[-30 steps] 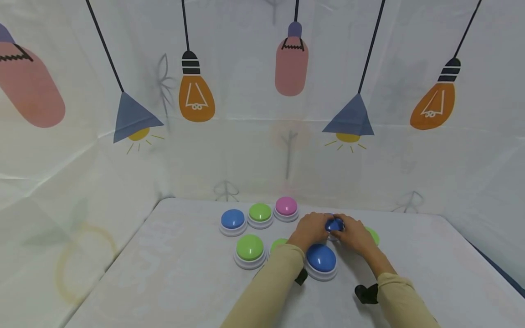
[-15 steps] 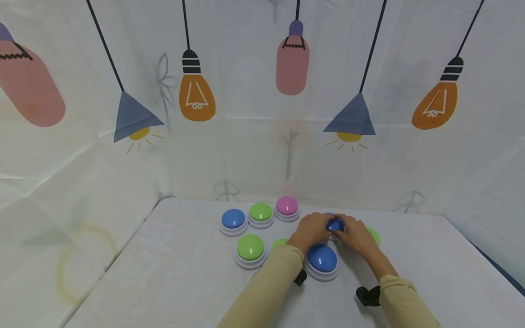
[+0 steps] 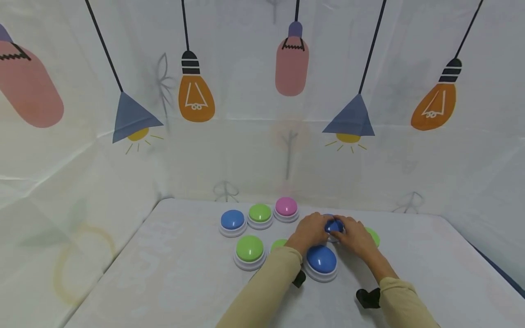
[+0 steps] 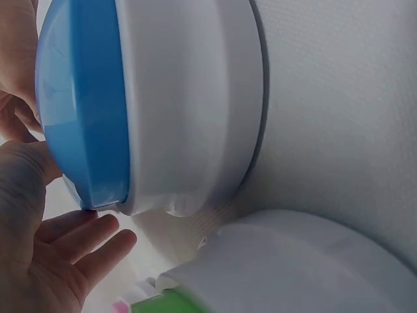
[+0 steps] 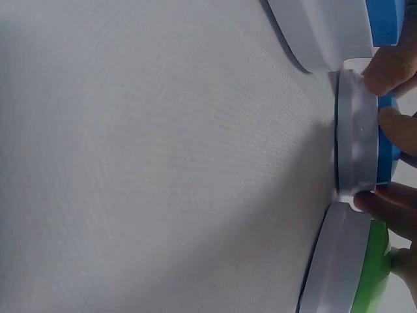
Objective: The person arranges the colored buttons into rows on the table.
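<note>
Both hands meet around a blue push button with a white base toward the back of the table. My left hand holds its left side and my right hand its right side, thumbs at the near edge. In the right wrist view this button stands flat on the table, thumbs on its blue dome and fingers at its far side. A second blue button sits just nearer, below the hands; it fills much of the left wrist view. A green button shows partly behind my right hand.
At the left stand a blue button, a green one and a pink one in a back row. Nearer are a green button and another green one, partly hidden by the left sleeve. A patterned sheet hangs behind the table.
</note>
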`<state>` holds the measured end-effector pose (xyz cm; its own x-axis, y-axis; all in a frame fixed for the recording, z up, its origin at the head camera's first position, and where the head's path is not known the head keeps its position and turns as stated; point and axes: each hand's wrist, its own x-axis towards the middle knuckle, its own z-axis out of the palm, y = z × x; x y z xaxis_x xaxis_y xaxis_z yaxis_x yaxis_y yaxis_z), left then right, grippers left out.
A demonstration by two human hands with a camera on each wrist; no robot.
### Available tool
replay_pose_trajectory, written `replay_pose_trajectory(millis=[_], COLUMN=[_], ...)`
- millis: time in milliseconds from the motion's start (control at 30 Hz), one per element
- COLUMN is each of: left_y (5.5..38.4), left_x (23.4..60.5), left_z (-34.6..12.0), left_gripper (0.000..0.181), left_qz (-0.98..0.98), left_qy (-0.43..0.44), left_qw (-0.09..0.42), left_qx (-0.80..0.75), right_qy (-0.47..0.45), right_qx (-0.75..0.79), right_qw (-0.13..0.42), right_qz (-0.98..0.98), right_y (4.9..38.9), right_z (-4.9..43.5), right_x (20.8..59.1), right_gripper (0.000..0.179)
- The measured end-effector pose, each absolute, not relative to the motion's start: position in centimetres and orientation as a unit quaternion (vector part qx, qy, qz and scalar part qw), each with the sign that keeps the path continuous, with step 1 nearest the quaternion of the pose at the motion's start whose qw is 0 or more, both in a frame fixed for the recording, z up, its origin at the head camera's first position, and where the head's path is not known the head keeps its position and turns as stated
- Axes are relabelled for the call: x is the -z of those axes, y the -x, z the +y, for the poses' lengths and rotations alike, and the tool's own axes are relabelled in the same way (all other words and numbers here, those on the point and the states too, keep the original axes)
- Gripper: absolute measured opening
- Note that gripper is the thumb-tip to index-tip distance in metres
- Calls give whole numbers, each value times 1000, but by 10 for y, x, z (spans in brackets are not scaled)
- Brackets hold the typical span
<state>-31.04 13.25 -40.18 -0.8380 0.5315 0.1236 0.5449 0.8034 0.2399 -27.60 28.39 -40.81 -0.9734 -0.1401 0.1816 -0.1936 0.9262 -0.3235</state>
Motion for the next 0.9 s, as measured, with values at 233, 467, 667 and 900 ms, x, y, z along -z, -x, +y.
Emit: replay_pose_trajectory(millis=[233, 467, 667, 900], left_y=[309, 309, 306, 305], left_x=[404, 404, 398, 393], left_z=[128, 123, 119, 115], left_gripper=[55, 57, 59, 56], left_qz=[-947, -942, -943, -936], left_qy=[284, 290, 287, 300], left_qw=[28, 35, 35, 64], left_qx=[150, 166, 168, 173], right_qy=[-95, -104, -98, -103], right_qx=[-177, -190, -217, -229], right_qw=[95, 102, 98, 125], right_qz=[-975, -971, -966, -960], right_y=[273, 271, 270, 265], right_z=[282, 279, 278, 277], right_x=[410, 408, 404, 400], right_gripper=[53, 51, 53, 53])
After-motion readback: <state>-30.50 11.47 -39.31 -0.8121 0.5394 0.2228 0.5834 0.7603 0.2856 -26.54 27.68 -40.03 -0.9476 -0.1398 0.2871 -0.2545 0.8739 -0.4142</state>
